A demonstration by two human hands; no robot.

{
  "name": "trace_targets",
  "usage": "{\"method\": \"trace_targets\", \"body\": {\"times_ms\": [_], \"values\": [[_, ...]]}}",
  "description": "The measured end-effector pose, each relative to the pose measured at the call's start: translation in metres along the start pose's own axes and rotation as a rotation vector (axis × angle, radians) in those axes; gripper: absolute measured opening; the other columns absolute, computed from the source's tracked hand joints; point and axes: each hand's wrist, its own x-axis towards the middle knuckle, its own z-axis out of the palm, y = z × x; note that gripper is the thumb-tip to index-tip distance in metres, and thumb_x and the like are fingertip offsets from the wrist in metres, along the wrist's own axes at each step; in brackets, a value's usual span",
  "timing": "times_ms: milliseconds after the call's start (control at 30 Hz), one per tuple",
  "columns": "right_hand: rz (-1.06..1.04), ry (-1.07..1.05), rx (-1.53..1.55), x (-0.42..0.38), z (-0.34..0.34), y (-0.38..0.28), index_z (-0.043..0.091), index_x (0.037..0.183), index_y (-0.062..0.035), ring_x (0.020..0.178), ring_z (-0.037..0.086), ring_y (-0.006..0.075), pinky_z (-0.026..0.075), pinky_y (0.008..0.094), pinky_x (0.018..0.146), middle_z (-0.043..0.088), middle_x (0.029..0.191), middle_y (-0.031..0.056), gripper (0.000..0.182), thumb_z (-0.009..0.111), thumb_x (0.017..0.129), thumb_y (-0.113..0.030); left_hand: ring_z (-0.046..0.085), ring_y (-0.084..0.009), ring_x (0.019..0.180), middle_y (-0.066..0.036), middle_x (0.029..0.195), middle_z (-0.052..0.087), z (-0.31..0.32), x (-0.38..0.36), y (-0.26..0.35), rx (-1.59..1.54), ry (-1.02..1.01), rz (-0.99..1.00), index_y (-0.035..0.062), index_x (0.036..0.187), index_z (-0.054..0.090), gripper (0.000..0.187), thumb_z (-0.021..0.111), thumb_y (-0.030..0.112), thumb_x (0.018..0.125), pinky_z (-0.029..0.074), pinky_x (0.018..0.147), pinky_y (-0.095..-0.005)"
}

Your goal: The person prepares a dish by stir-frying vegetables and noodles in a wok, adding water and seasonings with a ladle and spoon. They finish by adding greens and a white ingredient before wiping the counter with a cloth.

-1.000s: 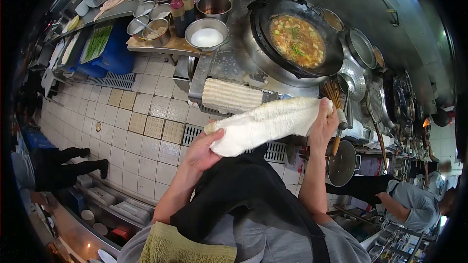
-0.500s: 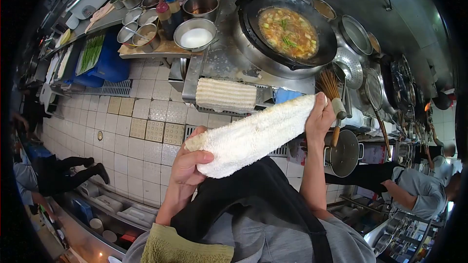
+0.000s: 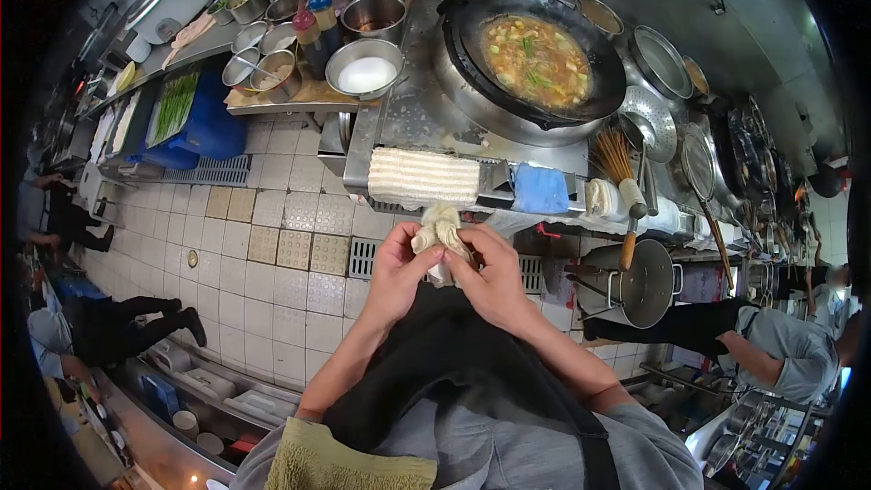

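A whitish towel (image 3: 442,230) is bunched up small in front of my apron. My left hand (image 3: 394,274) grips its left side, with the thumb pressed on it. Closed on the towel's other side is my right hand (image 3: 494,279), close to the left one. Much of the cloth is hidden by my fingers. Just beyond my hands, a striped folded towel (image 3: 424,176) lies on the stove's front edge, with a blue cloth (image 3: 541,189) to its right.
A wok of soup (image 3: 537,62) sits on the stove. Left of it stand several metal bowls (image 3: 374,15) and squeeze bottles (image 3: 308,32). A bamboo brush (image 3: 620,163) and a large pot (image 3: 646,286) are at right. Other people (image 3: 780,349) stand on both sides.
The towel was stretched out wide between my hands and is now bunched up. My hands have come together, the right one moving left and down.
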Motion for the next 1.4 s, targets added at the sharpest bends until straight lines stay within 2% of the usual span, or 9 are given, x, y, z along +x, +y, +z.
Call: {"method": "trace_targets", "body": {"times_ms": [333,433,500,667,867,1033,1233,1333,1400], "values": [[-0.174,-0.103,0.081,-0.009,-0.004,-0.015,0.057,0.11,0.0083,0.09,0.062,0.0279,0.048,0.0323,0.08,0.061,0.101,0.0178,0.03,0.059,0.082,-0.001,0.055,-0.0057,0.084,-0.001,0.094,0.057,0.012,-0.014,0.027,0.482,0.032,0.173,0.0042,0.104,0.046,0.037,0.074,0.003,0.08,0.047,0.072,-0.0211],[-0.052,-0.263,0.264,-0.012,-0.008,-0.006,0.057,0.113,0.0069,0.097,0.061,0.0246,0.047,0.0308,0.086,0.061,0.11,0.0144,0.029,0.059,0.086,-0.002,0.055,-0.0075,0.086,-0.002,0.096,0.058,0.004,-0.01,0.031,0.424,0.003,0.099,0.0043,0.105,0.046,0.037,0.071,0.0,0.078,0.047,0.074,-0.023],[0.245,0.189,0.524,-0.013,0.003,0.015,0.058,0.118,0.0015,0.109,0.058,0.0226,0.045,0.0321,0.093,0.06,0.12,0.0104,0.029,0.057,0.09,-0.005,0.056,-0.0085,0.088,-0.003,0.098,0.058,-0.001,-0.01,0.035,0.37,-0.036,0.063,0.0042,0.106,0.046,0.037,0.069,-0.001,0.078,0.048,0.076,-0.0244],[0.735,0.042,1.2,-0.007,0.004,0.04,0.049,0.131,-0.0018,0.123,0.052,0.023,0.042,0.0402,0.103,0.056,0.131,0.0127,0.067,0.043,0.096,-0.059,0.062,-0.0194,0.103,-0.012,0.113,0.062,-0.019,-0.005,0.046,-0.165,-0.106,-0.166,0.0007,0.12,0.05,0.039,0.056,0.004,0.082,0.05,0.091,-0.035],[0.852,0.16,1.074,-0.005,0.015,0.026,0.053,0.124,0.0011,0.114,0.057,0.0205,0.046,0.0372,0.098,0.059,0.123,0.0116,0.053,0.057,0.095,-0.044,0.059,-0.0238,0.112,-0.016,0.123,0.058,-0.037,0.003,0.033,-0.361,0.033,-0.396,-0.0024,0.129,0.043,0.042,0.053,0.008,0.09,0.05,0.096,-0.0379],[0.798,0.194,0.931,-0.011,0.021,0.037,0.056,0.118,0.0016,0.099,0.063,0.0169,0.053,0.0314,0.084,0.064,0.111,0.0118,0.04,0.072,0.088,-0.019,0.057,-0.0189,0.109,-0.015,0.118,0.056,-0.033,-0.01,0.018,0.418,0.072,-0.077,-0.0018,0.13,0.034,0.051,0.064,0.003,0.089,0.049,0.093,-0.0312],[0.849,0.136,0.968,-0.009,0.025,0.046,0.062,0.108,0.0036,0.082,0.067,0.0166,0.056,0.0302,0.071,0.069,0.097,0.0112,0.032,0.074,0.086,-0.017,0.058,-0.0202,0.11,-0.019,0.124,0.057,0.021,-0.044,0.046,0.38,-0.029,0.036,0.0047,0.15,0.017,0.072,0.057,0.001,0.091,0.046,0.095,-0.0312],[0.831,0.125,0.933,-0.012,0.024,0.045,0.062,0.107,0.0038,0.081,0.067,0.0155,0.056,0.0296,0.07,0.069,0.097,0.0112,0.033,0.074,0.086,-0.019,0.058,-0.02,0.11,-0.017,0.121,0.059,0.022,-0.055,0.055,0.365,-0.062,0.017,0.0028,0.148,0.026,0.065,0.057,0.0,0.091,0.045,0.095,-0.0294],[0.824,0.111,0.915,-0.012,0.025,0.047,0.062,0.108,0.0037,0.08,0.067,0.0151,0.056,0.0294,0.069,0.069,0.096,0.011,0.034,0.074,0.087,-0.02,0.057,-0.0121,0.09,-0.01,0.103,0.063,0.005,-0.055,0.063,1.05,-0.327,0.124,0.0045,0.14,0.046,0.051,0.059,0.0,0.091,0.044,0.08,-0.0237]]}}
